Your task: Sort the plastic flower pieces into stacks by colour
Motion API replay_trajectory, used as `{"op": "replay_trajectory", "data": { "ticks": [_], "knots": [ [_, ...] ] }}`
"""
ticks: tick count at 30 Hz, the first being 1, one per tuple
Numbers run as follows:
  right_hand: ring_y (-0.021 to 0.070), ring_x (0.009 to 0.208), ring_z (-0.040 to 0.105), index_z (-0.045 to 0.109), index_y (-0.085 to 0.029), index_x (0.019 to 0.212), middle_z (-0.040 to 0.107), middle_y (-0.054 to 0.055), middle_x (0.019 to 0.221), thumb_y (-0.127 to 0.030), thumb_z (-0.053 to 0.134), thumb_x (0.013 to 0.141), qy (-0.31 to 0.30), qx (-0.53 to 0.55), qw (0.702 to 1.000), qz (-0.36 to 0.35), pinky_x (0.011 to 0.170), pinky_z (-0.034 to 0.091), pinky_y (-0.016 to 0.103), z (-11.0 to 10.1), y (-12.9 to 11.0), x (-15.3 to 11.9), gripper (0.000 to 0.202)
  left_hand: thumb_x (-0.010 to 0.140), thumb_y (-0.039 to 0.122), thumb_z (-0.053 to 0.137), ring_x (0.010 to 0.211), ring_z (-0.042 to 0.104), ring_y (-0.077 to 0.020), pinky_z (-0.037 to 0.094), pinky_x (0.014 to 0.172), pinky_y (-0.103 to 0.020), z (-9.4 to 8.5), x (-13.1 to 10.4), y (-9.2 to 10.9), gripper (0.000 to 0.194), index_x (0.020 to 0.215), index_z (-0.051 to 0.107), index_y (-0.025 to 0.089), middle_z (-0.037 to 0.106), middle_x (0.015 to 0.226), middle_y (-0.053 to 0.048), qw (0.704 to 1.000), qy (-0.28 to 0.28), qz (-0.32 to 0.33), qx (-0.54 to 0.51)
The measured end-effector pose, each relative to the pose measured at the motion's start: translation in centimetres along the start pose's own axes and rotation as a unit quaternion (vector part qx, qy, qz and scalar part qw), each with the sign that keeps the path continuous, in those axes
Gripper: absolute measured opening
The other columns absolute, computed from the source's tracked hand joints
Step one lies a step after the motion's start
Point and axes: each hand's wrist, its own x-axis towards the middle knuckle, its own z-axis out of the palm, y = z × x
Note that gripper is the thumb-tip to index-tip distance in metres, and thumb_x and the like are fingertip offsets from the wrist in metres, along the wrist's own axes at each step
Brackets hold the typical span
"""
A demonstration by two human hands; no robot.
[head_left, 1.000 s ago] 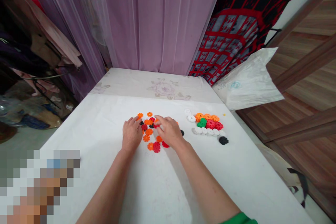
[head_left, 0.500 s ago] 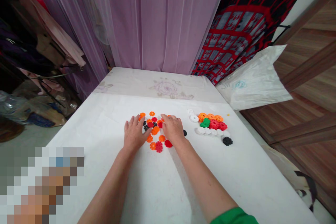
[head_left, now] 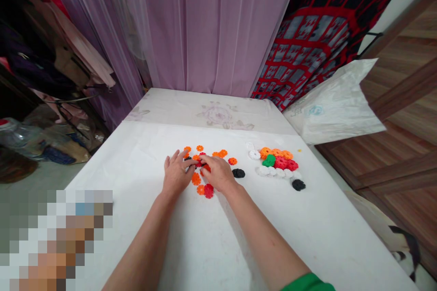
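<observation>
A loose pile of small toothed plastic discs, the interlocking snowflake kind, lies mid-table: orange discs [head_left: 195, 178], a red disc [head_left: 209, 191] and black ones. My left hand [head_left: 177, 173] rests over the pile's left side, fingers spread, thumb and index reaching toward its middle. From the right, my right hand [head_left: 219, 173] leans in with its fingers drawn together over red and dark discs; its fingertips partly hide what they touch. Both hands' fingertips nearly meet. Black discs [head_left: 238, 173] lie just right of my right hand.
Sorted by colour at right are orange discs [head_left: 276, 153], red discs [head_left: 286, 163], a green cluster [head_left: 269, 160], a white row [head_left: 276, 172] and black discs [head_left: 298, 185]. A white plastic bag [head_left: 336, 104] stands beyond the right table edge; a purple curtain [head_left: 211, 27] hangs behind.
My right hand has moved left and slightly down into the pile, its fingers drawing in, uncovering orange discs behind it. My left hand stays nearly in place. The view has shifted slightly.
</observation>
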Motion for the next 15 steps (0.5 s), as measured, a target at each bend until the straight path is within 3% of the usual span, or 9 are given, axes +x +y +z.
{"op": "replay_trajectory", "data": {
  "ticks": [5, 10, 15],
  "knots": [
    [0.0182, 0.097, 0.065, 0.066, -0.028, 0.115, 0.075, -0.001, 0.102, -0.016, 0.053, 0.087, 0.003, -0.034, 0.999, 0.026, 0.088, 0.043, 0.029, -0.77, 0.18, -0.5, 0.033, 0.085, 0.019, 0.052, 0.139, 0.041, -0.0288, 0.028, 0.113, -0.06, 0.1, 0.1, -0.25, 0.032, 0.094, 0.076, 0.039, 0.058, 0.141, 0.002, 1.0, -0.015, 0.021, -0.014],
    [0.02, 0.101, 0.062, 0.063, -0.027, 0.119, 0.074, 0.001, 0.106, -0.016, 0.051, 0.088, 0.011, -0.054, 0.998, 0.025, 0.089, 0.043, 0.031, -0.7, -0.11, 0.2, 0.035, 0.085, 0.016, 0.047, 0.141, 0.039, -0.031, 0.028, 0.113, -0.061, 0.2, -0.06, -0.23, 0.043, 0.115, 0.071, 0.036, 0.052, 0.147, -0.003, 0.999, 0.0, 0.04, 0.007],
    [0.0209, 0.101, 0.062, 0.063, -0.026, 0.119, 0.073, 0.003, 0.106, -0.016, 0.051, 0.089, 0.008, -0.081, 0.995, 0.054, 0.089, 0.043, 0.032, -0.57, 0.31, 0.36, 0.033, 0.081, 0.014, 0.05, 0.141, 0.038, -0.0305, 0.024, 0.115, -0.06, 0.13, -0.24, -0.08, 0.038, 0.097, 0.077, 0.037, 0.056, 0.142, 0.0, 0.998, -0.001, 0.066, 0.009]
  ]
}}
